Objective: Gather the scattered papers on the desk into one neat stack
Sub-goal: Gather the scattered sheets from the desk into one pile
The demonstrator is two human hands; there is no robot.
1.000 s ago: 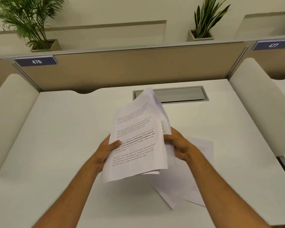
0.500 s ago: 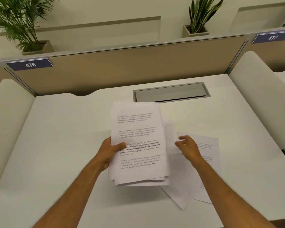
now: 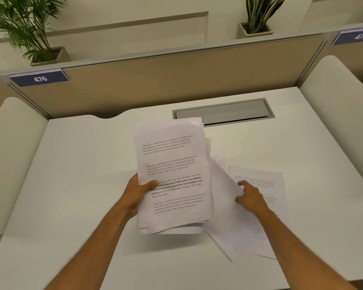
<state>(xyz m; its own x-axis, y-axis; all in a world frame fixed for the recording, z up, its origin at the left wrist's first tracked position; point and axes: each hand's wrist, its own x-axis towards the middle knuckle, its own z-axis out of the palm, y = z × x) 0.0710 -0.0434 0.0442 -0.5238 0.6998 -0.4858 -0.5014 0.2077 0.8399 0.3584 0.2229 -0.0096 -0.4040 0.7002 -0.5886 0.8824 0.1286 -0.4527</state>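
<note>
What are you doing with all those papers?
A person is tidying loose printed pages on a white desk. The left hand holds up a bundle of pages, thumb on the front sheet. The right hand is down on the loose sheets that lie fanned out on the desk, lifting the edge of one. So most pages are gathered, but a few are not yet in the stack.

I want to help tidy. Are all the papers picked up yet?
No. The left hand holds a stack, but loose sheets lie spread on the desk under the right hand.
</note>
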